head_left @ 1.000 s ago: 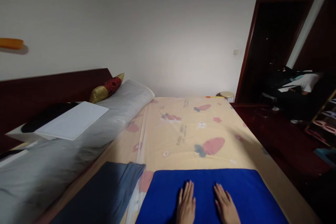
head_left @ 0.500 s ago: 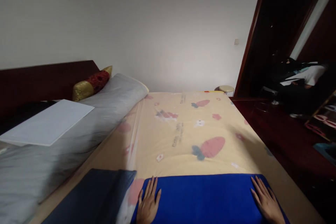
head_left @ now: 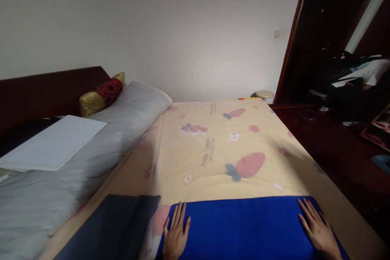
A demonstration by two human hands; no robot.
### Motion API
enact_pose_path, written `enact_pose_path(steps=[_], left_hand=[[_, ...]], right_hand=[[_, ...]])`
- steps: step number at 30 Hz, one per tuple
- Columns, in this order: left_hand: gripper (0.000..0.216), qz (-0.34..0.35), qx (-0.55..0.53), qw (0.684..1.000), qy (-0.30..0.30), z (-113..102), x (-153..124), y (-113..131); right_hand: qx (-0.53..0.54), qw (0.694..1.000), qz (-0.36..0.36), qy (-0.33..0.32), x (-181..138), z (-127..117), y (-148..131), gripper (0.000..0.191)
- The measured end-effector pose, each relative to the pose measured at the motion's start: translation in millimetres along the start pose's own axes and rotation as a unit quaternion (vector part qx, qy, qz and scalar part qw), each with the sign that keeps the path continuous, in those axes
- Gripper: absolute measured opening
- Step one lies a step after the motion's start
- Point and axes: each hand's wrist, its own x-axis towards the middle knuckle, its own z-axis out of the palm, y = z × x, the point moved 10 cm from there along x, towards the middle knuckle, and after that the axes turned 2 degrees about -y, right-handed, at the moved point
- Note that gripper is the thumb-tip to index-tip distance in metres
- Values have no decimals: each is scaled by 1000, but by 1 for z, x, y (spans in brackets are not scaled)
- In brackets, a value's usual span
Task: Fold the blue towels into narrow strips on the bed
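A bright blue cloth or mat (head_left: 243, 227) lies flat on the bed's near edge, its lower part cut off by the frame. My left hand (head_left: 176, 233) rests on its left far corner, fingers stretched out. On the right far corner my right hand (head_left: 318, 225) lies flat too, with fingers spread. Neither hand grips anything. To the left of my left hand is a dark grey-blue folded cloth (head_left: 106, 227). Under both lies a yellow sheet (head_left: 195, 187) printed with strawberries or carrots, flowers and a rabbit, covered partly by a thin clear film.
A rolled grey quilt or mattress (head_left: 100, 150) runs along the left, bearing a white board (head_left: 57, 142). A red and gold pillow (head_left: 103, 95) leans near the dark headboard (head_left: 55, 89). Beyond the bed stands a round stool (head_left: 264, 94). A person (head_left: 362, 77) bends over at the far right.
The view has shifted slightly, so the hands and blue cloth appear a little farther right and higher. Both hands stay flat on the cloth's corners.
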Motion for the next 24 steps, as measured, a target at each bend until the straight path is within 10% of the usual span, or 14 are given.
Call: enact_pose_path(steps=[9,17,20,24], left_hand=[[53,-26,7,999,-45,-12,5,11],[59,165,-91,980,-56,-15,-44,214],[59,179,-100,972,-118,-6,-58,226],[53,98,-57,979,-169,-6,-57,145]], right_hand=[[-31,992,-19,120,-20,-27,-53,65],[113,951,-272,-99,-52,9,-286,55],[112,954,-252,-118,-46,11,-275,53],[74,985,-132,-84,-33,-4,-161,53]])
